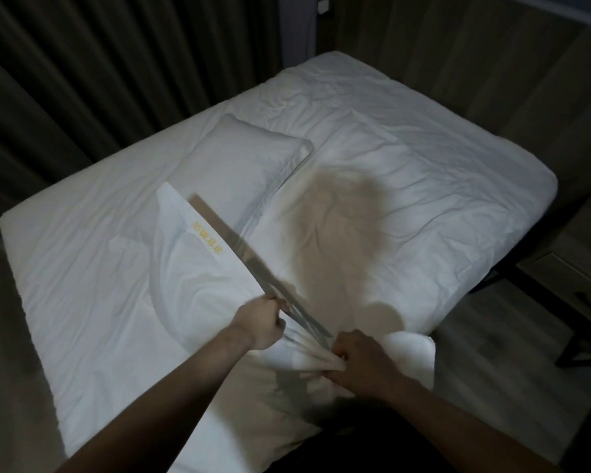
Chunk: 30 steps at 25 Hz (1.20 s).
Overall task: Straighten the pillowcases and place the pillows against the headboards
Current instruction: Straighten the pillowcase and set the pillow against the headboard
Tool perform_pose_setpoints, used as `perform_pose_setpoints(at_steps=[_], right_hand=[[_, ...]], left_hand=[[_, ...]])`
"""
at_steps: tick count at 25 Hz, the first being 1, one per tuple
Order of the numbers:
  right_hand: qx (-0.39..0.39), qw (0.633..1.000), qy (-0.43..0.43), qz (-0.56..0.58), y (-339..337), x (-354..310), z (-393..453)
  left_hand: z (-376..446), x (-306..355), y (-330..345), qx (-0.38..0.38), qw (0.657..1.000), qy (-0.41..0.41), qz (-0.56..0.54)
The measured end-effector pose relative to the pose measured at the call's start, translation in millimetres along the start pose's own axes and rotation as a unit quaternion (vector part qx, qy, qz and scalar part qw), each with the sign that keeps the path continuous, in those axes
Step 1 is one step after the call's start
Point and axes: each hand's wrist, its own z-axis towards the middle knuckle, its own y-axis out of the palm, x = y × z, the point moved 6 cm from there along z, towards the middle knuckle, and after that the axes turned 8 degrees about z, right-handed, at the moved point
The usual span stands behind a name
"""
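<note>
Left hand (pixel 261 322) and right hand (pixel 359 361), both clenched, grip the open edge of the pillowcase (pixel 191 268) pulled taut near the bed's (pixel 458 199) near edge, second pillow (pixel 243 165) lying mid-mattress, well apart, bare sheet around.

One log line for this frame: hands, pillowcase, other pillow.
left hand: gripping white pillowcase with yellow lettering | right hand: bunching its near end | plump white pillow: flat mid-bed

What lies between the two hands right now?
In the head view, a taut stretch of pillowcase edge spans from the left hand to the right hand; both grip it, nothing else between.
</note>
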Motion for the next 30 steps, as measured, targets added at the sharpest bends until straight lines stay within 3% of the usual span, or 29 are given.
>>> perform_pose_setpoints(at_steps=[7, 14, 17, 21, 30], right_hand=[[0.026, 0.998, -0.002, 0.053, -28, -15, -13], [0.088, 0.985, -0.082, 0.12, -73, -43, -31], [0.137, 0.974, -0.087, 0.158, -106, -22, -49], [0.212, 0.953, -0.063, 0.207, -164, 34, -77], [0.253, 0.931, -0.053, 0.256, -285, 160, -119]], left_hand=[[-28, -35, -16, 0.157, 0.987, -0.014, -0.038], [-10, -41, -60, 0.2, 0.972, -0.079, -0.092], [0, -7, -90, 0.252, 0.955, -0.069, -0.144], [8, 61, -108, 0.285, 0.947, 0.004, -0.151], [53, 220, -130, 0.311, 0.936, 0.021, -0.162]])
